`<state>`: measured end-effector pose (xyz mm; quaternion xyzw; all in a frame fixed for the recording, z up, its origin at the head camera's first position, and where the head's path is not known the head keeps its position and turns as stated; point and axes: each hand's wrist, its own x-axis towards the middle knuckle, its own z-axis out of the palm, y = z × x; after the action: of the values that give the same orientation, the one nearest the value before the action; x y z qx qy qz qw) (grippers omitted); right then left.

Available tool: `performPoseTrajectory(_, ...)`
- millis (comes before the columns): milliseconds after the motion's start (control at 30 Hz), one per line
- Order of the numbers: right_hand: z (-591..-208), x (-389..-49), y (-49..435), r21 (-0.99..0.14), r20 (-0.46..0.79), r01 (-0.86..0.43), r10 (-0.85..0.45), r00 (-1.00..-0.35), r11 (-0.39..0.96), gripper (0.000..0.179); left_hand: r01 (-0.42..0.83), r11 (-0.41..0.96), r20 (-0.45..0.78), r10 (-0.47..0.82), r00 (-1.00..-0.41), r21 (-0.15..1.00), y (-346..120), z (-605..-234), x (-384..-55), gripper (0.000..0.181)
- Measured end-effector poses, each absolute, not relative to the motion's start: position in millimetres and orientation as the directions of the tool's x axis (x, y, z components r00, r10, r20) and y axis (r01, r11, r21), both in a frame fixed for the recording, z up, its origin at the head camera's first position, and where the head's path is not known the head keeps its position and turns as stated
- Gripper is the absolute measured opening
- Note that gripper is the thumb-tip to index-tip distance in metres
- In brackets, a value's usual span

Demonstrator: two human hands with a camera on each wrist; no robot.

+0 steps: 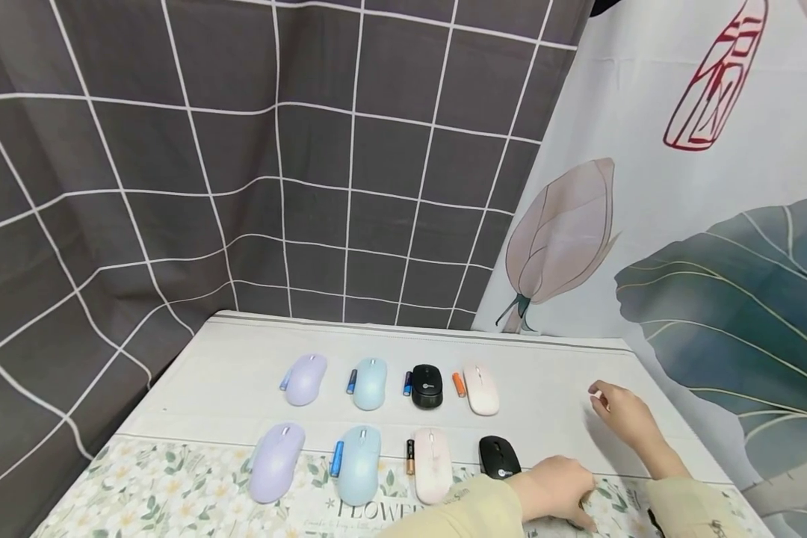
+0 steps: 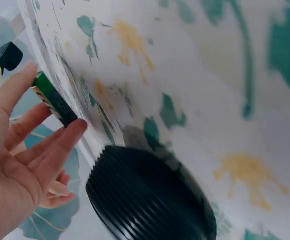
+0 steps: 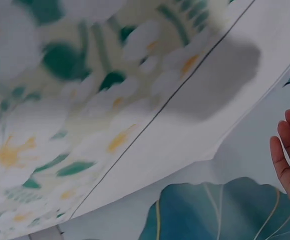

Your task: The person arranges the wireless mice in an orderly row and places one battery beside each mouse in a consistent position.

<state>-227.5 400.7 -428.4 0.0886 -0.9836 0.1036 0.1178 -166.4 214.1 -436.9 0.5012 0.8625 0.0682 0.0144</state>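
Note:
My left hand [image 1: 560, 487] is just right of a black computer mouse [image 1: 499, 456] in the near row, over the flowered cloth. Between its fingers it pinches a green and black battery [image 2: 56, 99], seen in the left wrist view and hidden by the hand in the head view. The black mouse's ridged side shows below the battery in the left wrist view. Farther right, my right hand [image 1: 624, 412] is raised over the white part of the table, its fingers loosely bent and holding nothing. Its fingers [image 3: 287, 140] appear at the right edge of the right wrist view.
Mice stand in two rows on the table [image 1: 551, 359], among them a purple mouse [image 1: 277, 463], a blue mouse [image 1: 360, 465] and a pink mouse [image 1: 433, 465]. Batteries lie beside several, including an orange battery [image 1: 459, 385]. A dark checked curtain [image 1: 309, 149] hangs behind.

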Motion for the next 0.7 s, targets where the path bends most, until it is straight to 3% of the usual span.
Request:
performPoseTrajectory(300,-422,-232,372,-0.214,0.301,-0.267,-0.197,-0.933,0.939,0.012,0.89,0.442,0.095,0.887,-0.453,0.112,200,-424,-166,0.026)
performPoseTrajectory(700,-419,-220,329,-0.209,0.358,-0.342,-0.254,-0.898,0.916,0.01,0.899,0.372,0.122,0.906,-0.406,0.232,154,-415,-179,0.025)
